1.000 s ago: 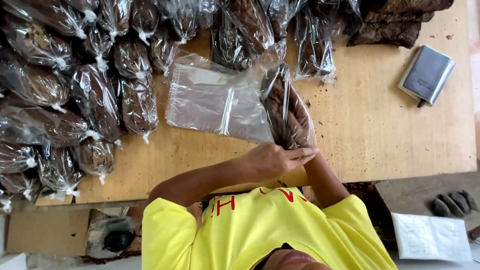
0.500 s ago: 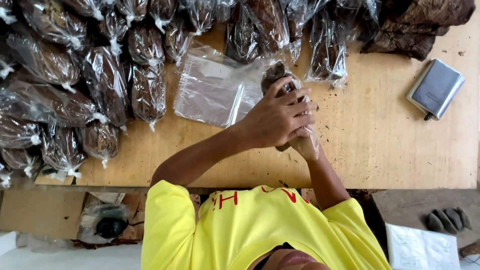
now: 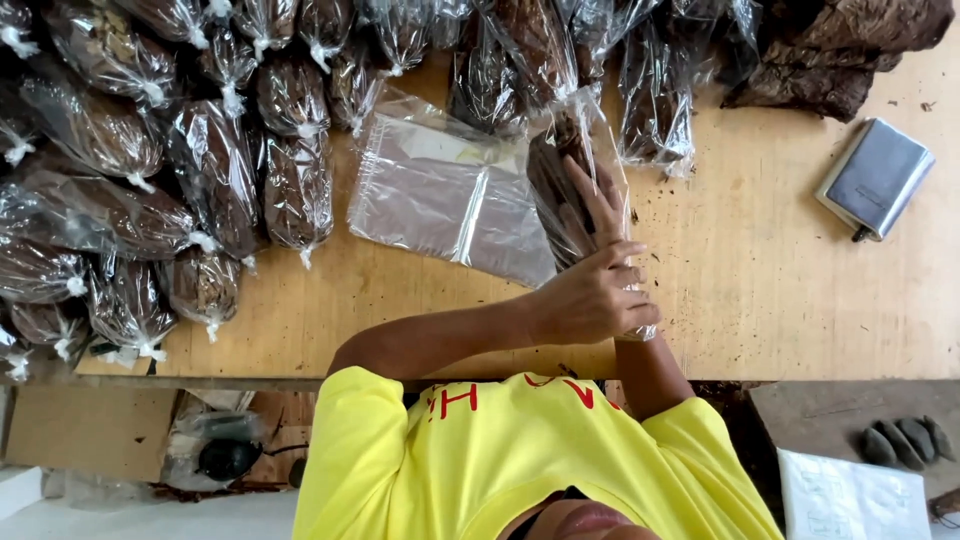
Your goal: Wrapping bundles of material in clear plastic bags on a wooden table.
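Note:
A clear plastic bag filled with brown dried leaves (image 3: pixel 560 165) stands tilted over the wooden table (image 3: pixel 760 280). Both hands hold it. My left hand (image 3: pixel 590 295) reaches in from the left and grips the bag's lower, near end. My right hand (image 3: pixel 598 205) lies along the side of the bag with the fingers stretched up against the leaves. A flat stack of empty clear bags (image 3: pixel 440 195) rests on the table just left of the held bag.
Several filled, tied bags of brown leaves (image 3: pixel 215 170) cover the table's left side and far edge. Loose dark leaves (image 3: pixel 840 50) are piled at the far right, with a grey pouch (image 3: pixel 878 178) near them. A sheet of paper (image 3: pixel 850 495) lies below the table edge.
The bag and both hands rose from the table's near edge. My left hand slid down to the bag's near end and my right hand's fingers stretched out along it.

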